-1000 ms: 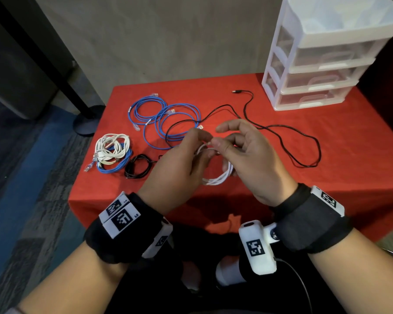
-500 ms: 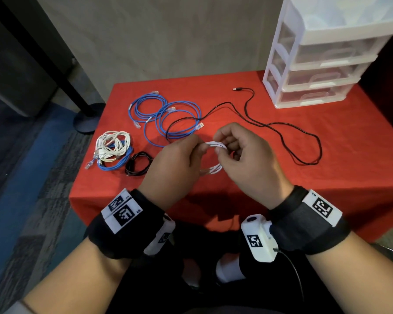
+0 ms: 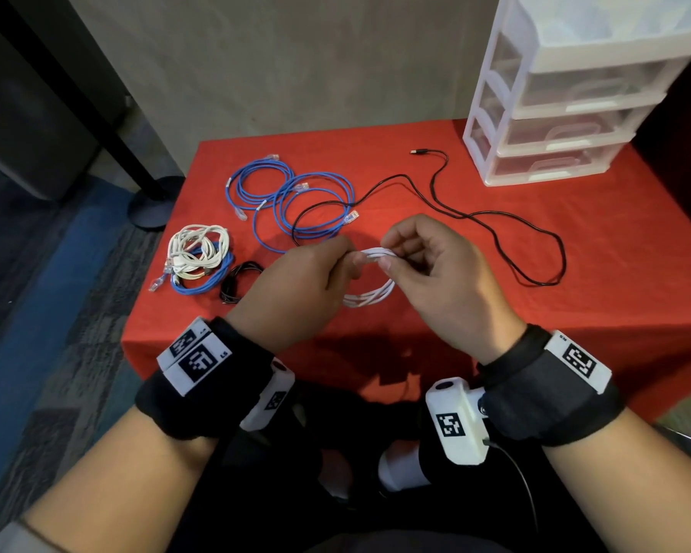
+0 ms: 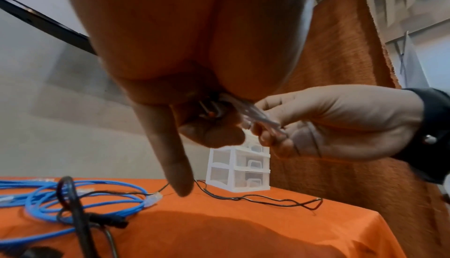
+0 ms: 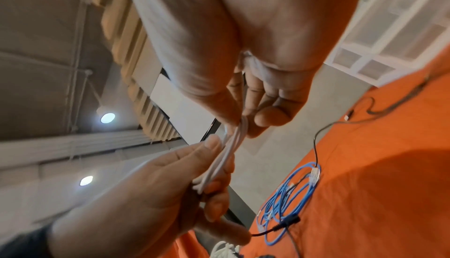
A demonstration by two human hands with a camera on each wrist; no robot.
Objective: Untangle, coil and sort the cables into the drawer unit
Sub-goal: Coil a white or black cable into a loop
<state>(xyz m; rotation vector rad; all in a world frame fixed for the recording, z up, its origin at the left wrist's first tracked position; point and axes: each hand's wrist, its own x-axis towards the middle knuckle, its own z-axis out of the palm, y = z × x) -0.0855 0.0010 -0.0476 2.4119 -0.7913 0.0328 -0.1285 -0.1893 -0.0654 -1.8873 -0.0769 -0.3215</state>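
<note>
Both hands hold a small white cable coil [image 3: 370, 295] above the near edge of the red table [image 3: 595, 273]. My left hand [image 3: 296, 289] grips the coil's left side. My right hand [image 3: 435, 281] pinches the bundled strands [image 3: 378, 255] at the top between thumb and forefinger. The white strands [image 5: 228, 150] run between both hands in the right wrist view, and in the left wrist view the same strands [image 4: 258, 115] show between them. The white drawer unit [image 3: 567, 97] stands at the back right with its drawers closed.
Blue cables [image 3: 296, 201] lie looped at the table's back left. A long black cable [image 3: 495, 229] snakes across the middle. A cream and blue bundle [image 3: 198, 261] and a small black coil [image 3: 236, 281] sit at the left edge.
My right hand's fingers have curled in from a spread pose onto the top of the white coil. Both hands stayed over the table's near edge.
</note>
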